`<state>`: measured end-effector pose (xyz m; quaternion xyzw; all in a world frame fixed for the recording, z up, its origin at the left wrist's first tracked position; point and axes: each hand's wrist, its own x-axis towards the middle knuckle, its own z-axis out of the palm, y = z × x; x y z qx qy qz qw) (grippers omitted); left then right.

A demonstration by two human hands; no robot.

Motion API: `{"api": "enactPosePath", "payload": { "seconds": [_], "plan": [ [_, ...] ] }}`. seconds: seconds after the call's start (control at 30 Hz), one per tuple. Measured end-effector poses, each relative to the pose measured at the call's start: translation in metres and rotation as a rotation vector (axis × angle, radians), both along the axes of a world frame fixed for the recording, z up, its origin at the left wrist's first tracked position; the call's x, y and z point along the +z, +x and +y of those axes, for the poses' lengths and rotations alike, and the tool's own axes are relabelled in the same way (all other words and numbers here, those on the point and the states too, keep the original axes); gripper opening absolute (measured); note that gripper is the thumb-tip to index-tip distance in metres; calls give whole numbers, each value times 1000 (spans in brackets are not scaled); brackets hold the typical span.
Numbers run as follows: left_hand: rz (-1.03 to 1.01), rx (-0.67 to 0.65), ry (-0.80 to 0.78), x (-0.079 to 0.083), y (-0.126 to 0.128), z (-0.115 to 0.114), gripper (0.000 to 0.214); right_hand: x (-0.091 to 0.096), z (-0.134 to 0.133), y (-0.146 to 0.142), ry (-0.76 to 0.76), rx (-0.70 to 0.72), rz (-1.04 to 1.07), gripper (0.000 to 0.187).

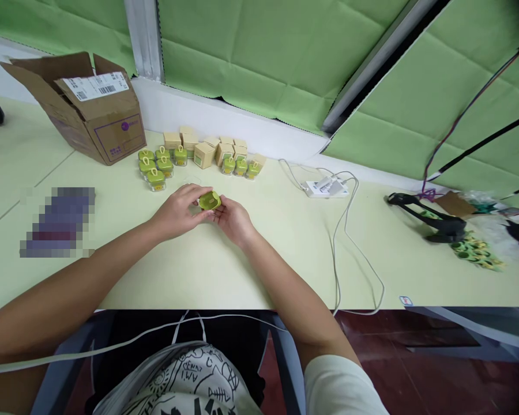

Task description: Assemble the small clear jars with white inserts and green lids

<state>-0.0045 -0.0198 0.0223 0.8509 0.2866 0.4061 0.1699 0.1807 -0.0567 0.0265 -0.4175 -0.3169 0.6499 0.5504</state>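
Between my two hands, above the table, is a green lid (pixel 210 200), its hollow side facing me. My left hand (pixel 179 210) pinches it from the left with thumb and fingers. From the right, the fingers of my right hand (pixel 234 219) close on its edge. Beyond my hands stand several small clear jars with green lids and loops (pixel 156 180), grouped at the left. More of these jars (pixel 241 167) stand to the right, before several small kraft boxes (pixel 204 155).
An open cardboard carton (pixel 116 135) stands at the back left. A power strip (pixel 326 188) with white cables lies right of my hands. Farther right are a black stand (pixel 445 227) and a pile of green pieces (pixel 478 252). A blurred-out patch (pixel 63 222) covers something at left.
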Motion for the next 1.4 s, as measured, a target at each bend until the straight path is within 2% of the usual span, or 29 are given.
{"api": "enactPosePath", "payload": {
  "seconds": [0.27, 0.87, 1.2, 1.4],
  "plan": [
    [-22, 11, -14, 2, -3, 3, 52, -2, 5, 8, -63, -39, -36, 3],
    [-47, 13, -42, 7, -3, 0, 51, -4, 6, 8, -57, -106, 34, 7],
    [-58, -39, -51, 9, -1, -3, 47, -4, 5, 7, -36, -124, -9, 15],
    [-87, 3, -109, 5, 0, -1, 47, -1, 3, 8, 8, -124, -53, 11]
  ]
}}
